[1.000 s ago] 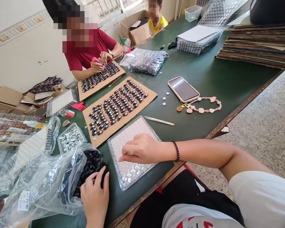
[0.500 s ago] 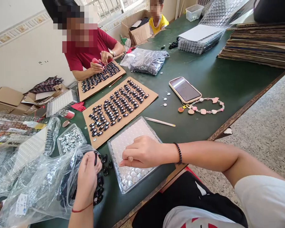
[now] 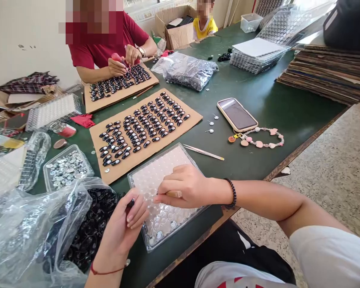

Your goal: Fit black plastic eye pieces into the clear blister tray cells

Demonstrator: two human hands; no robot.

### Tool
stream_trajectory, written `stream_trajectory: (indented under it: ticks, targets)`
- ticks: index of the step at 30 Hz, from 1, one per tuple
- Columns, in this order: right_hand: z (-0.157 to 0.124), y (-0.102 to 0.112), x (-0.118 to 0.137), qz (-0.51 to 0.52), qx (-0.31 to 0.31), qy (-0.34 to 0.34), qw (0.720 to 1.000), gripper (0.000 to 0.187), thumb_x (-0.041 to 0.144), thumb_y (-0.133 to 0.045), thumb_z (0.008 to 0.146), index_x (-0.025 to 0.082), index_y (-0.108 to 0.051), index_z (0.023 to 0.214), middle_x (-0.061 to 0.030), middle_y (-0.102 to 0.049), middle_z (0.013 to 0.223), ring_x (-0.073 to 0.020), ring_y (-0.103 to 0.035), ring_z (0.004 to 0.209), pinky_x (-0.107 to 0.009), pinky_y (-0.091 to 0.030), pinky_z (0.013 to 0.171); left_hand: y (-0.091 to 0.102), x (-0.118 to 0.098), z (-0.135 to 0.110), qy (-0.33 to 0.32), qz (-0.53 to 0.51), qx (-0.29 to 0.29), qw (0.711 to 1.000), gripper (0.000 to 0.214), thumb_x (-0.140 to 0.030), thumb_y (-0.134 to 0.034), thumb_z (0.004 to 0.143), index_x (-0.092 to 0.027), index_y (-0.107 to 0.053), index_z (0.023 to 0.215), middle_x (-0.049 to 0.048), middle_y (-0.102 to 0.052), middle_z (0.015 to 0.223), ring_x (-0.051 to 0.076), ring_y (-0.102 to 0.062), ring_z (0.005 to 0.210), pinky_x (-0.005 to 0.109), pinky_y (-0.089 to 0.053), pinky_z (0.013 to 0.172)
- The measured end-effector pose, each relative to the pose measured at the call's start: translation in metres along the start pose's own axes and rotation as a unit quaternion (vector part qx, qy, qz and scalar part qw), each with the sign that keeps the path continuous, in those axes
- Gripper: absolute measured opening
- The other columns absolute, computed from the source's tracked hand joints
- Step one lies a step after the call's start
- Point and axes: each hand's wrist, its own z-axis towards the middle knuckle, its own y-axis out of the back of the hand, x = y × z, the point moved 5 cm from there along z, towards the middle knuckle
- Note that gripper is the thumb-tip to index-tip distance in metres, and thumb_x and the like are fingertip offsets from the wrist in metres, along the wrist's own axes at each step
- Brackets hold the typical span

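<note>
My left hand [image 3: 127, 220] is closed round a small glossy black piece [image 3: 131, 203], whose end shows between thumb and fingers. Just to its right, my right hand [image 3: 183, 186] is pinched over a clear plastic tray [image 3: 165, 218]. Something thin with a tan end shows at its fingers; its kind is unclear. The tray has rows of round hollows, with a few shiny discs near its front corner. Beside my left wrist lies an open plastic bag [image 3: 36, 224] full of black pieces [image 3: 91, 228].
Beyond the tray lies a cardboard sheet [image 3: 120, 128] with rows of black pieces topped by pale discs. A tub of discs [image 3: 67, 168], tweezers [image 3: 204, 152] and a phone [image 3: 237, 115] with a beaded strap lie around. A co-worker [image 3: 108, 52] works across the table; another person sits behind.
My left hand has moved from the bag rightward to the tray, near my right hand, with a black piece in it. The discs at the tray's front look fewer. The view has shifted slightly.
</note>
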Motion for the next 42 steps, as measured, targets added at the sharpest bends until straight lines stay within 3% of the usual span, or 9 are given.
stream_trajectory:
  ticks: [5,12,15,19,23,28,31,35,42]
  targets:
    - [-0.003,-0.004,0.003,0.006,0.027,0.014,1.000,0.026,0.030,-0.040,0.089,0.016,-0.049,0.069,0.0029,-0.049,0.059,-0.0077,-0.037,0.052,-0.023,-0.026,0.053,0.001,-0.003,0.000,-0.068,0.009,-0.037,0.997,0.037,-0.035,-0.056,0.078,-0.013,-0.035,0.056,-0.0054,-0.032,0.046,0.002,-0.025,0.036,0.014,-0.023,0.033]
    - [-0.004,-0.004,0.004,0.015,0.034,0.012,0.999,0.024,0.029,-0.041,0.089,0.016,-0.049,0.070,0.0025,-0.050,0.060,-0.0079,-0.038,0.053,-0.023,-0.027,0.053,0.003,-0.001,0.001,-0.076,-0.001,-0.062,0.995,0.030,-0.034,-0.053,0.081,-0.014,-0.041,0.061,-0.0069,-0.022,0.045,0.002,-0.020,0.036,0.013,-0.023,0.033]
    - [-0.004,-0.004,0.004,0.013,0.029,0.014,0.999,0.023,0.027,-0.040,0.089,0.017,-0.050,0.071,0.0025,-0.051,0.060,-0.0078,-0.038,0.052,-0.023,-0.027,0.053,0.004,-0.002,0.002,-0.096,0.050,-0.091,0.990,0.024,-0.027,-0.056,0.079,-0.013,-0.043,0.064,-0.0051,-0.033,0.052,0.002,-0.027,0.040,0.013,-0.027,0.036]
    - [-0.003,-0.003,0.001,0.022,0.021,0.002,1.000,0.026,0.034,-0.042,0.089,0.016,-0.051,0.072,0.0022,-0.052,0.060,-0.0075,-0.039,0.051,-0.023,-0.028,0.053,0.004,0.001,0.004,-0.072,0.085,-0.092,0.990,0.010,-0.022,-0.057,0.076,-0.016,-0.051,0.080,-0.0035,-0.040,0.061,0.002,-0.032,0.044,0.013,-0.028,0.037]
    - [-0.002,0.001,0.004,0.046,0.003,0.015,0.999,0.026,0.037,-0.043,0.089,0.016,-0.052,0.076,0.0029,-0.053,0.061,-0.0065,-0.043,0.053,-0.022,-0.029,0.053,0.007,0.004,0.002,-0.051,0.143,-0.097,0.984,0.019,-0.024,-0.060,0.073,-0.019,-0.055,0.091,-0.0045,-0.041,0.057,0.002,-0.029,0.041,0.012,-0.024,0.035]
    - [-0.002,0.002,0.000,0.117,0.001,-0.020,0.993,0.022,0.035,-0.046,0.088,0.016,-0.052,0.082,0.0021,-0.056,0.066,-0.0062,-0.049,0.060,-0.020,-0.034,0.058,0.010,0.005,0.002,-0.081,0.364,-0.099,0.923,0.029,-0.030,-0.068,0.063,-0.017,-0.060,0.088,-0.0050,-0.040,0.048,0.005,-0.032,0.043,0.014,-0.026,0.038]
    - [-0.002,0.004,-0.003,0.177,0.000,-0.054,0.983,0.021,0.033,-0.046,0.088,0.014,-0.052,0.082,-0.0002,-0.058,0.071,-0.0061,-0.052,0.064,-0.018,-0.038,0.062,0.007,0.002,0.004,-0.111,0.452,-0.089,0.881,0.030,-0.027,-0.071,0.057,-0.016,-0.063,0.084,-0.0022,-0.048,0.053,0.008,-0.037,0.046,0.017,-0.029,0.040]
    - [0.000,0.007,0.001,0.194,0.009,-0.061,0.979,0.028,0.034,-0.040,0.090,0.012,-0.052,0.078,-0.0014,-0.059,0.067,-0.0064,-0.052,0.061,-0.018,-0.039,0.059,-0.001,0.001,0.004,-0.117,0.497,-0.074,0.857,0.032,-0.022,-0.071,0.056,-0.016,-0.065,0.087,0.0032,-0.060,0.072,0.015,-0.051,0.064,0.021,-0.040,0.054]
    - [0.002,0.009,0.006,0.145,0.024,-0.066,0.987,0.029,0.030,-0.037,0.091,0.014,-0.050,0.072,-0.0005,-0.056,0.060,-0.0076,-0.050,0.054,-0.021,-0.037,0.054,-0.009,0.009,0.000,-0.129,0.538,-0.034,0.832,0.030,-0.031,-0.064,0.067,-0.016,-0.063,0.092,0.0027,-0.058,0.067,0.016,-0.053,0.067,0.023,-0.041,0.059]
